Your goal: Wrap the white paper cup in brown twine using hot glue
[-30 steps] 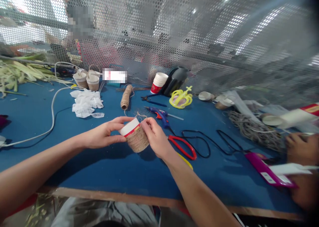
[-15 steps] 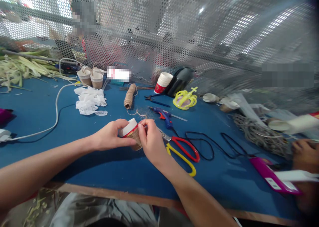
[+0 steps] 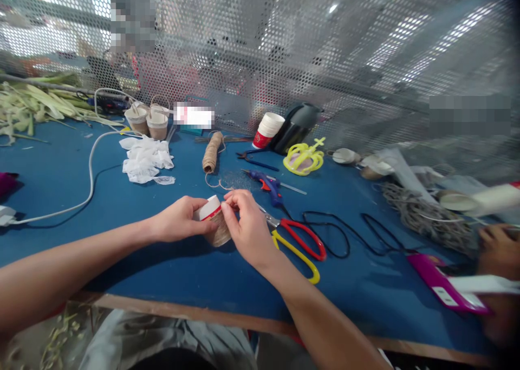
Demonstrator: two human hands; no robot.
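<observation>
My left hand (image 3: pixel 181 218) is closed around the rim end of a paper cup (image 3: pixel 220 230), which lies tilted above the table. Brown twine wraps most of the cup, leaving a red band and the white rim bare. At the cup's far side my right hand (image 3: pixel 247 226) pinches the twine against the wrapping. A loose strand runs from there to the twine spool (image 3: pixel 212 153) lying further back. Beside my right hand are scissors (image 3: pixel 298 240) with one red and one yellow handle. A blue glue gun (image 3: pixel 266 186) rests just beyond them.
Pliers (image 3: pixel 258 161), stacked paper cups (image 3: pixel 268 130), a black kettle (image 3: pixel 296 126) and a yellow crown-shaped piece (image 3: pixel 304 158) stand behind. White fabric (image 3: pixel 147 160) and two twine-wrapped cups (image 3: pixel 156 125) are at left. A purple power strip (image 3: pixel 444 283) and another person's hand (image 3: pixel 498 251) are at right.
The cup has turned slightly in my hands, showing more of its wrapped side. My right hand has shifted a little along the rim, still pinching the twine.
</observation>
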